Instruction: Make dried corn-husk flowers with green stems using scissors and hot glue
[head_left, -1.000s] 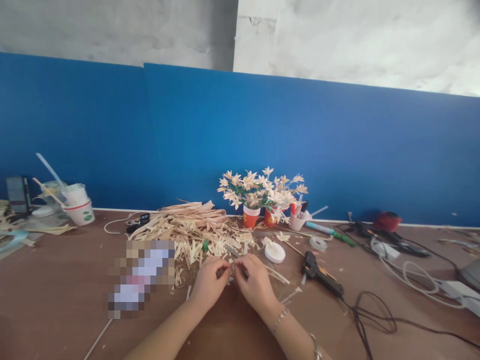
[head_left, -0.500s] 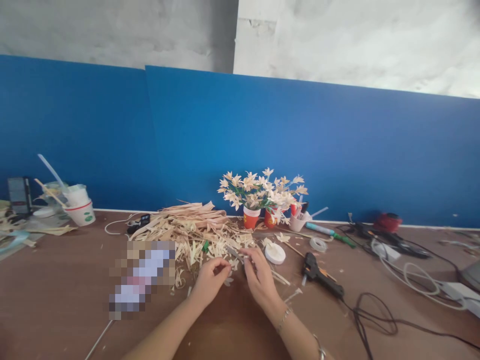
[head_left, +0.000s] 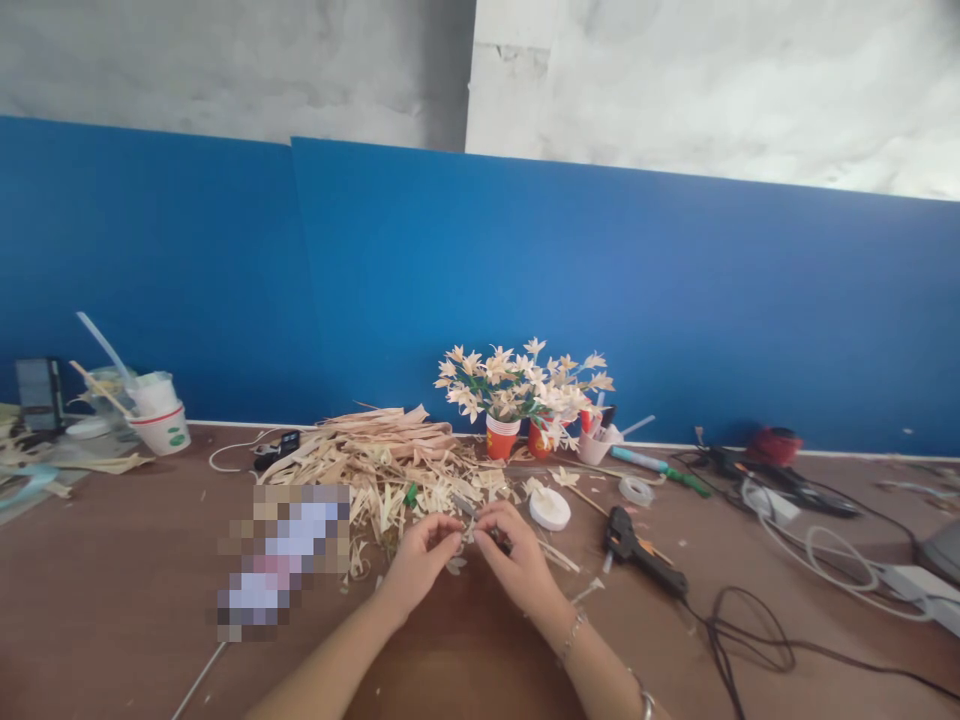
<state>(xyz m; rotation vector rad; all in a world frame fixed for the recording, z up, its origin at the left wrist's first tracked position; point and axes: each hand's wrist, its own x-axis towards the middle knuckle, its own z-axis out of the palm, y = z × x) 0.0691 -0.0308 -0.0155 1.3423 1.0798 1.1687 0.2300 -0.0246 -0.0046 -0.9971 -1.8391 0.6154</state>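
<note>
Backdrop: blue partition [head_left: 600, 280] along far edge of brown tabletop [head_left: 135, 560]; bare grey-white wall [head_left: 360, 70] above.
Left hand [head_left: 418, 565]: thumb and index pinched narrow on pale sliver [head_left: 469, 530].
Right hand [head_left: 516, 560]: thumb and fingers narrow, tips at same sliver; can't tell if gripping. Bracelet [head_left: 574, 635] on wrist.
Sliver: between the two sets of fingertips, mid-tabletop; too small to tell what it is.
Grey tool: narrow blade-like piece [head_left: 463, 505] just beyond fingertips, partly hidden.
White disc: round, flat [head_left: 550, 510], near right hand, toward far edge; pale scrap on it.
Husk strips: loose pile [head_left: 390, 440], left of centre, reaching toward far edge; small green bit [head_left: 411, 494] at its near side.
Flowers: pale, star-shaped blooms [head_left: 499, 368] in red paper cups [head_left: 502, 440] by far edge.
Glue gun: black [head_left: 645, 555], lying right of right hand, cord running toward right edge.
Tape: clear roll [head_left: 636, 490], beyond glue gun.
Pixelated object: [head_left: 277, 560] left of left hand, white cable [head_left: 199, 680] leading off its near end.
White cup: red rim, green print [head_left: 165, 430], toward far left corner, tilted, stick and straw inside.
</note>
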